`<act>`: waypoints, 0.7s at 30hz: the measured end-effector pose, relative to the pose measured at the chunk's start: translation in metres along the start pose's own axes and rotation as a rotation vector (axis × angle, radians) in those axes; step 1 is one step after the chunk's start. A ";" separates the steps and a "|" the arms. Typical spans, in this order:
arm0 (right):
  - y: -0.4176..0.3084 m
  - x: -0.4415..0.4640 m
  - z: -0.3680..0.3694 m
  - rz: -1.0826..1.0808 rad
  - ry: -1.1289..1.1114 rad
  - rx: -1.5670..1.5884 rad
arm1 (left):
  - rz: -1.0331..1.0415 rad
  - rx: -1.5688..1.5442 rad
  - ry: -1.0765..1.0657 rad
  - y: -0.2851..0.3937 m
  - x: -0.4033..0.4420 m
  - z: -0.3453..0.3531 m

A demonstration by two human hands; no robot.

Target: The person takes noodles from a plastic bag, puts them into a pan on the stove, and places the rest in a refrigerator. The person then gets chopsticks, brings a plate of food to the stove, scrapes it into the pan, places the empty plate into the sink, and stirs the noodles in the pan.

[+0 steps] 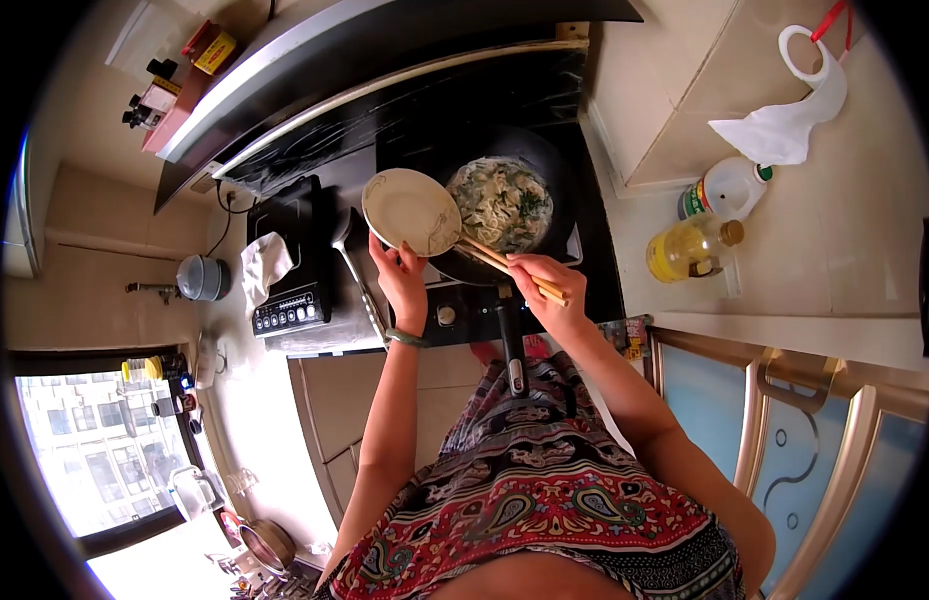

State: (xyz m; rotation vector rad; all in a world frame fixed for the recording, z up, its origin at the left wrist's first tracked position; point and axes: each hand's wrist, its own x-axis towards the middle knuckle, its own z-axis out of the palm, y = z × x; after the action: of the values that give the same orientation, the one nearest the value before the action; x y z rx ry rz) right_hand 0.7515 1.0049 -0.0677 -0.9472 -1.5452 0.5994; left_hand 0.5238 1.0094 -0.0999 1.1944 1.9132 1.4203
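Black stovetop (pixel 599 255) fills the kitchen's middle, a wok's handle (pixel 509 340) jutting toward the near side. Left of it, the left hand (pixel 400 285) is partly open, thumb and fingers gripping the near rim of a shallow patterned bowl (pixel 409 205). On the right, the right hand (pixel 551 290) is closed around wooden chopsticks (pixel 502 262), which slant far-left to the bowl's right edge; whether their tips touch it I cannot tell. Beyond both hands, just right of the bowl, noodles with greens (pixel 504 205) lie in the wok (pixel 562 175). Farthest stands the range hood (pixel 334 85).
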 end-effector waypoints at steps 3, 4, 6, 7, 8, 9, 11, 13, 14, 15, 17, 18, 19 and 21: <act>-0.003 0.001 0.001 -0.022 -0.011 0.013 | -0.032 -0.019 0.010 0.001 -0.001 0.004; -0.004 0.001 0.000 -0.020 -0.007 0.013 | -0.031 -0.032 0.011 0.001 -0.001 0.004; -0.007 0.000 -0.002 -0.008 -0.033 -0.055 | -0.029 -0.041 0.016 0.002 -0.001 0.003; -0.009 0.000 -0.003 -0.007 -0.034 -0.051 | -0.027 -0.025 0.008 0.004 -0.002 0.002; -0.010 0.000 -0.004 -0.012 -0.033 -0.058 | -0.024 -0.010 0.001 0.005 -0.002 0.001; -0.011 0.001 -0.004 -0.017 -0.032 -0.066 | -0.024 -0.008 0.004 0.006 -0.002 0.000; -0.015 0.002 -0.004 0.003 -0.025 -0.033 | -0.005 -0.016 0.020 0.008 -0.002 0.000; -0.015 0.002 -0.006 0.023 -0.016 -0.004 | -0.018 -0.025 0.022 0.004 -0.001 -0.002; -0.014 0.003 -0.008 0.037 -0.010 -0.003 | -0.031 -0.033 0.024 0.002 0.000 -0.003; -0.013 0.006 -0.008 0.048 -0.004 0.001 | -0.028 -0.033 0.026 0.001 0.001 -0.005; -0.008 0.015 -0.011 -0.024 0.072 -0.067 | -0.026 -0.097 -0.032 -0.002 0.002 -0.010; -0.002 0.016 -0.015 -0.032 0.073 -0.116 | -0.026 -0.096 -0.029 -0.002 0.004 -0.012; 0.008 0.018 -0.016 -0.031 0.115 -0.078 | -0.100 -0.250 -0.037 -0.002 0.007 -0.013; 0.027 0.027 -0.019 -0.007 0.082 -0.090 | -0.175 -0.405 -0.045 -0.004 0.009 -0.018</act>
State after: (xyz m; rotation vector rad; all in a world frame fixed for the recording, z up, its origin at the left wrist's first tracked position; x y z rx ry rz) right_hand 0.7765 1.0391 -0.0707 -1.0224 -1.5114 0.4834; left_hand 0.5033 1.0073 -0.0959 0.8394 1.5571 1.5716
